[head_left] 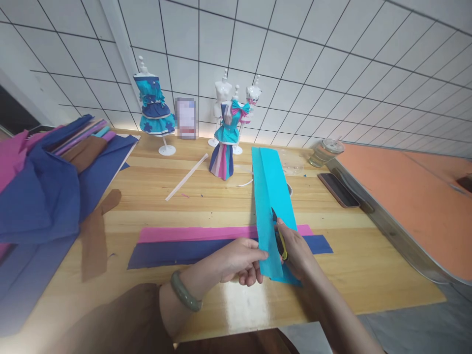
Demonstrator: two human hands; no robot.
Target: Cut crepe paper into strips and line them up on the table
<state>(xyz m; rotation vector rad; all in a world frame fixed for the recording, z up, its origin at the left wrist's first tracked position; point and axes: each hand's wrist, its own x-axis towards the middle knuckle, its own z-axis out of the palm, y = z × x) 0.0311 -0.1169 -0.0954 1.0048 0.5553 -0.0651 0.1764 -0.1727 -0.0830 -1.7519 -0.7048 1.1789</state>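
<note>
A long piece of turquoise crepe paper (275, 177) lies over the middle of the table, slit lengthwise from its near end. My left hand (245, 260) pinches the near end of the left strip between thumb and fingers. Around the handles of yellow-and-black scissors (282, 246) my right hand (295, 250) is closed; their dark blades sit in the slit. Beneath the turquoise paper, a pink strip (199, 234) and a dark blue strip (177, 251) run crosswise, side by side.
Folded crepe paper (40, 191) in several colours is piled at left. Behind stand small dress forms, one in a blue ruffled dress (153, 103), another in a striped skirt (222, 160). A phone (338, 190) and a lidded cup (326, 151) are at right.
</note>
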